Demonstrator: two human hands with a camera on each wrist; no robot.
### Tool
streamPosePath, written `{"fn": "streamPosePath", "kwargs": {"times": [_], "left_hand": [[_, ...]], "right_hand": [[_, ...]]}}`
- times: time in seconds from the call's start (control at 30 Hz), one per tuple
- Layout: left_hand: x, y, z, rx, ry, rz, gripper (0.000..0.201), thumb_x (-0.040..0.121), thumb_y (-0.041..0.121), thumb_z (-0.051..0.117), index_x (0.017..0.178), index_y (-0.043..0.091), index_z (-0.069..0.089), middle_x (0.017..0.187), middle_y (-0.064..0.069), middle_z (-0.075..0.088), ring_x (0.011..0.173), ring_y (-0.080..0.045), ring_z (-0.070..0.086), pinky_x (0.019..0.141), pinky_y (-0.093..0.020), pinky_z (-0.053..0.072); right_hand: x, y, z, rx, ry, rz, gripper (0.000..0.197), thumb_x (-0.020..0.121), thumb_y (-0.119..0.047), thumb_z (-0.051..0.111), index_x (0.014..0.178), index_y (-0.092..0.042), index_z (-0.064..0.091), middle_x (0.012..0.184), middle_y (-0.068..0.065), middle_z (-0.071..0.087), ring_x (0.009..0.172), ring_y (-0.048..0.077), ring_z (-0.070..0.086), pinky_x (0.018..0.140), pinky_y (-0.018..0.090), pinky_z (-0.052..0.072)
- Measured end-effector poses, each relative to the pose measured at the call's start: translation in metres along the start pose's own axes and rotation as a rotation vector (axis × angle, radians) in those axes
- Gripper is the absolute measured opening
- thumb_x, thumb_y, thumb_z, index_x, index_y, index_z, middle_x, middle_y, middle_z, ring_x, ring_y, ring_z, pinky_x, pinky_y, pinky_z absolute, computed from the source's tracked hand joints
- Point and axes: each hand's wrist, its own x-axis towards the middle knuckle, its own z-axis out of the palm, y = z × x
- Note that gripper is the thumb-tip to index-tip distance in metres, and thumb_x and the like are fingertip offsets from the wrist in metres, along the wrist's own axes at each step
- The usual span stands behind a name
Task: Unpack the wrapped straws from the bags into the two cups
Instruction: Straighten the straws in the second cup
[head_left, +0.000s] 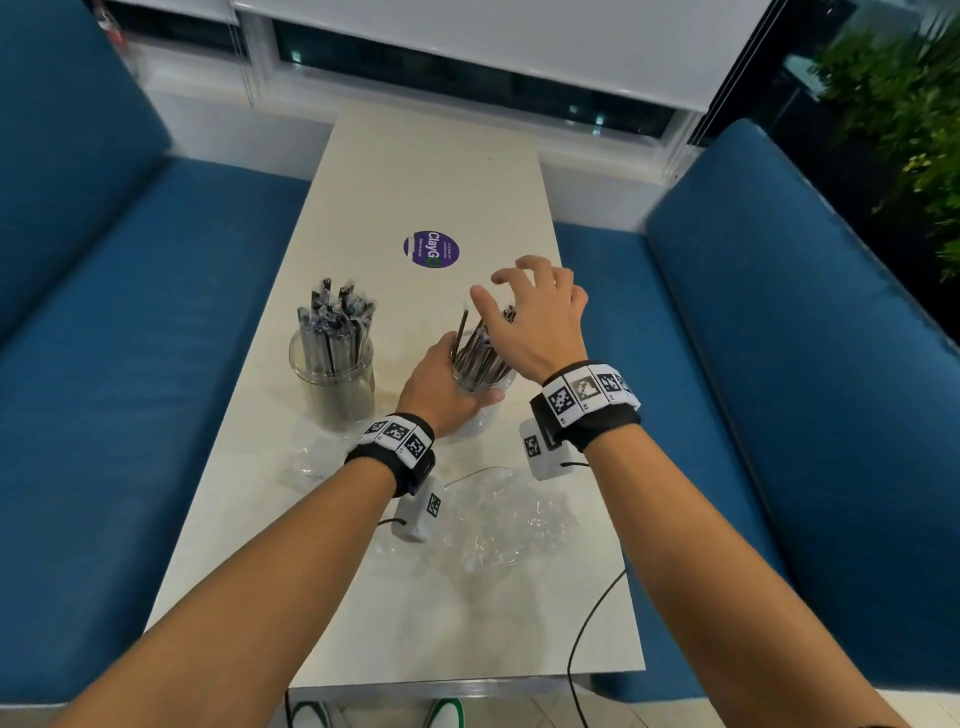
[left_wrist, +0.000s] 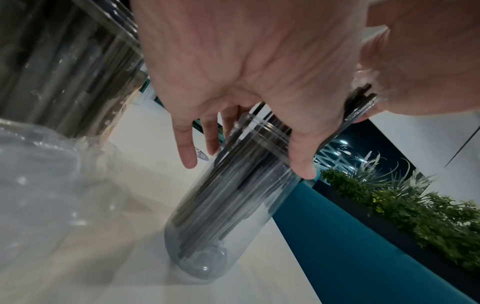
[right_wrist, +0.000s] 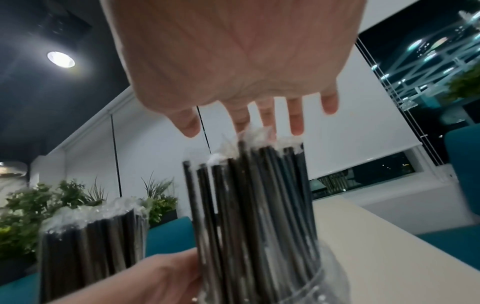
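Two clear plastic cups stand on the white table (head_left: 426, 171). The left cup (head_left: 332, 376) is full of wrapped black straws (head_left: 337, 322) and nothing touches it. My left hand (head_left: 441, 382) grips the right cup (head_left: 485, 379) near its rim, thumb on one side and fingers on the other (left_wrist: 259, 131). Thin wrapped black straws (head_left: 478, 348) lean in this cup (left_wrist: 228, 205). My right hand (head_left: 530, 317) hovers just above their tops with spread, straight fingers (right_wrist: 296, 117), holding nothing; the straw tops (right_wrist: 249, 164) sit right under the fingertips.
Empty crumpled clear bags lie near the front of the table (head_left: 514, 525) and by the left cup (head_left: 311, 457). A round purple sticker (head_left: 431, 249) is stuck farther back. Blue sofas (head_left: 130, 312) flank both long sides. A black cable (head_left: 587, 613) trails off the front edge.
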Motion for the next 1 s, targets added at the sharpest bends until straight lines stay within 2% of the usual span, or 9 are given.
{"fn": "streamPosePath", "kwargs": {"times": [0.13,0.2,0.33,0.4,0.57,0.7,0.83,0.9,1.0], "left_hand": [[0.003,-0.002,0.000,0.005,-0.012,0.002,0.092,0.065,0.057,0.092,0.141,0.027,0.049,0.133,0.003,0.069,0.120,-0.024,0.067,0.104,-0.046,0.055],[0.003,-0.003,0.002,-0.004,-0.016,-0.006,0.094,0.064,0.059,0.091,0.141,0.027,0.049,0.132,0.003,0.069,0.118,-0.025,0.068,0.103,-0.047,0.056],[0.004,-0.004,0.001,0.032,-0.007,0.018,0.107,0.071,0.056,0.092,0.156,0.020,0.038,0.153,-0.002,0.057,0.136,-0.026,0.059,0.113,-0.046,0.048],[0.004,-0.005,0.001,0.035,-0.005,0.014,0.115,0.073,0.056,0.092,0.163,0.017,0.031,0.162,-0.003,0.048,0.145,-0.026,0.051,0.119,-0.044,0.043],[0.004,-0.006,0.001,0.033,-0.008,0.012,0.116,0.073,0.056,0.092,0.163,0.019,0.031,0.161,-0.003,0.049,0.146,-0.027,0.049,0.120,-0.042,0.041],[0.004,-0.008,0.002,0.042,-0.001,0.028,0.116,0.073,0.056,0.092,0.163,0.016,0.031,0.162,-0.005,0.048,0.146,-0.027,0.050,0.120,-0.044,0.042],[0.006,-0.010,0.002,0.049,0.007,0.045,0.113,0.074,0.055,0.092,0.162,0.015,0.033,0.159,-0.006,0.050,0.143,-0.028,0.051,0.118,-0.044,0.043],[0.006,-0.010,0.003,0.051,0.004,0.048,0.113,0.073,0.055,0.092,0.161,0.015,0.033,0.159,-0.006,0.050,0.142,-0.028,0.052,0.117,-0.045,0.044],[0.007,-0.010,0.004,0.048,-0.003,0.024,0.112,0.073,0.052,0.093,0.161,0.017,0.034,0.160,-0.004,0.050,0.142,-0.027,0.053,0.116,-0.042,0.045]], "right_hand": [[0.004,0.009,0.009,-0.007,-0.134,-0.267,0.061,0.094,-0.071,0.047,0.147,-0.042,0.047,0.160,0.004,0.038,0.147,0.028,0.031,0.116,0.052,0.031],[0.005,0.010,0.017,-0.034,-0.198,-0.304,0.054,0.095,-0.068,0.048,0.143,-0.043,0.052,0.157,0.003,0.042,0.140,0.028,0.040,0.111,0.049,0.037],[0.005,0.007,0.027,0.010,-0.168,-0.268,0.032,0.105,-0.037,0.048,0.107,-0.016,0.072,0.108,0.007,0.069,0.099,0.024,0.056,0.090,0.045,0.052],[0.004,0.006,0.029,0.034,-0.102,-0.216,0.032,0.105,-0.026,0.049,0.087,-0.006,0.067,0.083,0.007,0.065,0.084,0.022,0.052,0.078,0.046,0.052],[0.009,0.005,0.015,0.106,0.061,-0.151,0.034,0.105,-0.022,0.051,0.077,-0.005,0.060,0.074,0.005,0.058,0.078,0.019,0.046,0.069,0.030,0.038],[0.003,0.005,0.023,0.029,-0.058,-0.070,0.037,0.109,-0.026,0.045,0.085,-0.005,0.062,0.084,0.006,0.054,0.085,0.019,0.042,0.073,0.031,0.035],[-0.004,0.006,0.024,0.076,0.006,0.010,0.033,0.111,-0.026,0.041,0.084,-0.012,0.054,0.087,0.006,0.053,0.087,0.023,0.046,0.078,0.034,0.038],[-0.007,0.003,0.026,-0.043,-0.065,-0.005,0.036,0.110,-0.028,0.035,0.084,-0.013,0.056,0.088,0.007,0.060,0.089,0.030,0.057,0.097,0.043,0.042],[-0.006,0.001,0.024,-0.235,-0.120,0.007,0.055,0.107,-0.044,0.024,0.089,-0.016,0.067,0.094,0.002,0.070,0.100,0.028,0.061,0.119,0.067,0.011]]}}
